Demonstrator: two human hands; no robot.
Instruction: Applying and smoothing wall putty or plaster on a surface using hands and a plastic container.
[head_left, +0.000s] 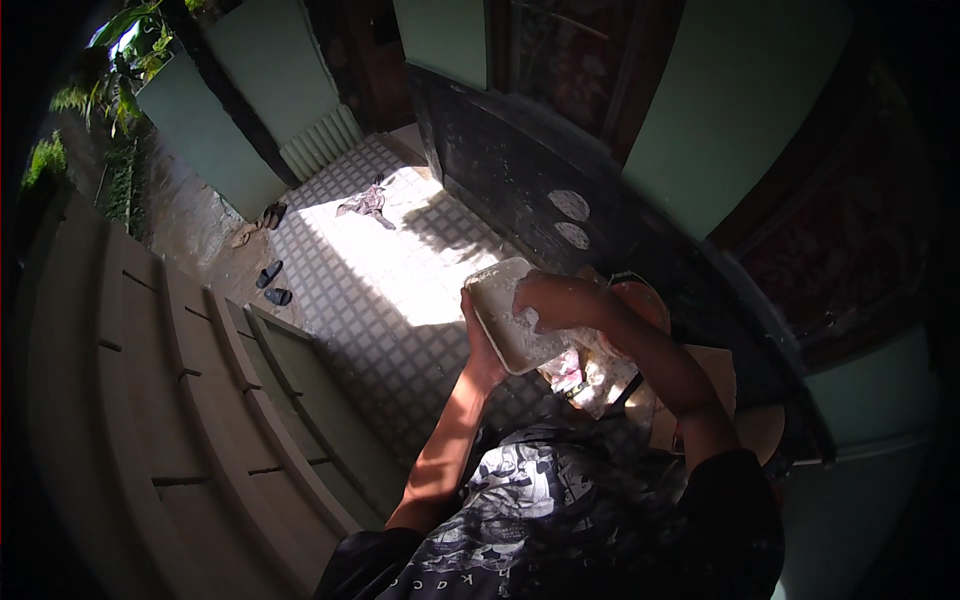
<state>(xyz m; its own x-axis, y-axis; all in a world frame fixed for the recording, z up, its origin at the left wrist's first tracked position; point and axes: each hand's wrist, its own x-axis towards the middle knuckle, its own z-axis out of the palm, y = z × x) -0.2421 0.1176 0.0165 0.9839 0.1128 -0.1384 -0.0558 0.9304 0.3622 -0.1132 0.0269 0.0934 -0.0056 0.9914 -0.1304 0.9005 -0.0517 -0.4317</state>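
My left hand grips the near left side of a white rectangular plastic tub, fingers wrapped round its wall. The tub is tilted, with its inside toward me. My right hand reaches over the tub's right side with its fingers bent down into it. Whitish residue or powder coats the tub's inside around those fingertips. Whatever the right fingers hold, if anything, is hidden by the hand and shade. Just below the tub lies a pale patterned cloth, partly sunlit.
Beside my right forearm are a round brownish object and cardboard pieces. A dark bench-like panel runs along the right wall. On the tiled floor lies a crumpled cloth. Dark sandals stand at the left edge.
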